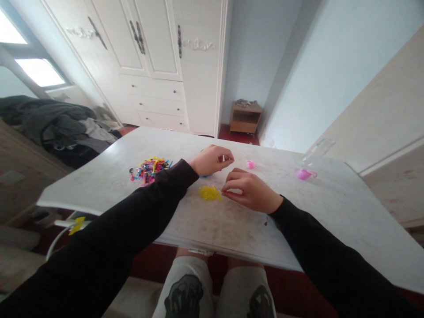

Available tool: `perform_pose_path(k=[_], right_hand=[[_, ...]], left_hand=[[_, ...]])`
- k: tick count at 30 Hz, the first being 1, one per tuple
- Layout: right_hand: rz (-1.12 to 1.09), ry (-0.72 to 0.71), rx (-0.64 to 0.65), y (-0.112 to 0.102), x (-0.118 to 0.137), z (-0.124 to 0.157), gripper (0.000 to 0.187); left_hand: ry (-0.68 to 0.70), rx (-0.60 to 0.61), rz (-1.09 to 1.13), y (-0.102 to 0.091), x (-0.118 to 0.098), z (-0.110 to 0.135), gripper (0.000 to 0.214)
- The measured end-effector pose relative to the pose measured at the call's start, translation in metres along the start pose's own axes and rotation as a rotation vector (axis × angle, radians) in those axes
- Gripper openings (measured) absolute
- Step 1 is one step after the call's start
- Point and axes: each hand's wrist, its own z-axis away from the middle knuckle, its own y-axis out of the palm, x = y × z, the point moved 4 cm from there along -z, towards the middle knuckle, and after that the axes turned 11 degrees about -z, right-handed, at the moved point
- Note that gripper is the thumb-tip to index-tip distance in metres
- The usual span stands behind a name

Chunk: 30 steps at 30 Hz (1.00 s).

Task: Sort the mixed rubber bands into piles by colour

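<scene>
My left hand hovers over the middle of the table, thumb and fingertips drawn together in a pinch. Whatever it may hold is too small to make out. Just below it, a few blue pieces show, mostly covered by the hand. My right hand is also pinched, its fingertips at the right edge of a small heap of thin yellow pieces that look like little bands. Anything between those fingertips is too small to tell. Beyond my right hand lies a little pink heap.
A mixed multicoloured heap of small pieces lies on the white table, left of my hands. At the right are a clear container and a pink-purple object. A white wardrobe stands behind; dark clothes are piled left.
</scene>
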Motion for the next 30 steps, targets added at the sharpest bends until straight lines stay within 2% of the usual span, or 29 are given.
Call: perform_pose_path(k=[4,12,16,21,26,30], right_hand=[[0.097,0.039,-0.022,0.003,0.000,-0.002,0.012],[0.076,0.068,-0.145,-0.014,-0.008,0.009,0.012],[0.065,0.068,-0.145,-0.014,-0.011,0.009,0.011],[0.052,0.072,-0.147,-0.018,-0.021,0.012,0.012],[0.058,0.105,-0.204,-0.028,-0.034,0.017,0.013],[0.044,0.133,-0.217,-0.030,-0.039,0.019,0.012]], left_hand=[[-0.002,-0.001,-0.018,-0.001,-0.001,0.000,0.019],[0.006,0.029,-0.043,0.000,0.001,0.000,0.017],[-0.007,0.014,-0.054,-0.004,0.011,0.000,0.017],[-0.124,-0.018,-0.002,-0.011,0.029,0.000,0.016],[-0.365,-0.143,0.265,-0.035,0.058,0.000,0.021],[-0.442,-0.091,0.207,-0.073,0.089,0.019,0.025]])
